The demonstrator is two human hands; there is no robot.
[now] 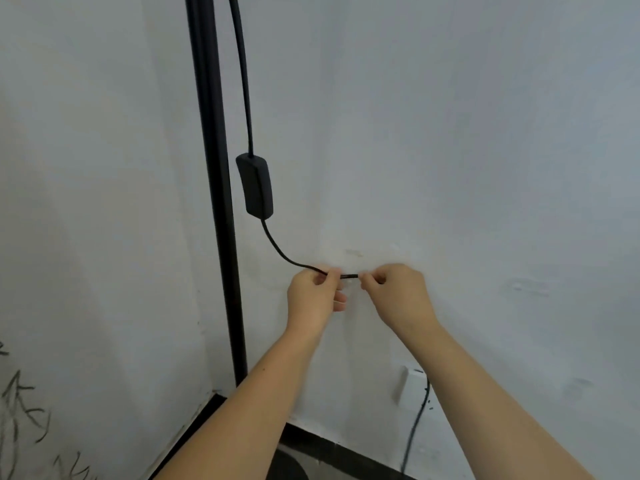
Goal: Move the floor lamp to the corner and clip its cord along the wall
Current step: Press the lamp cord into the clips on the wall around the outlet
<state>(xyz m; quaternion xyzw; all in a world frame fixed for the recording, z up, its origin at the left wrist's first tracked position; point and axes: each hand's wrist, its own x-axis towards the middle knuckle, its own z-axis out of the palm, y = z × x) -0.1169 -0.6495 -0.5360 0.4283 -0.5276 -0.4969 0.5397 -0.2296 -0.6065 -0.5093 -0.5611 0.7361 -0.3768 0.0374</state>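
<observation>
The black floor lamp pole stands upright in the corner where two white walls meet. Its black cord hangs down beside the pole, passes through an inline switch box, then curves right to my hands. My left hand pinches the cord against the right wall. Just to its right, my right hand pinches the same cord. A short stretch of cord shows between the two hands. Whether a clip sits under the fingers is hidden.
A white wall socket sits low on the right wall, with a black cord running down from it. A dark skirting strip lines the floor. Dark scribble marks cover the lower left wall.
</observation>
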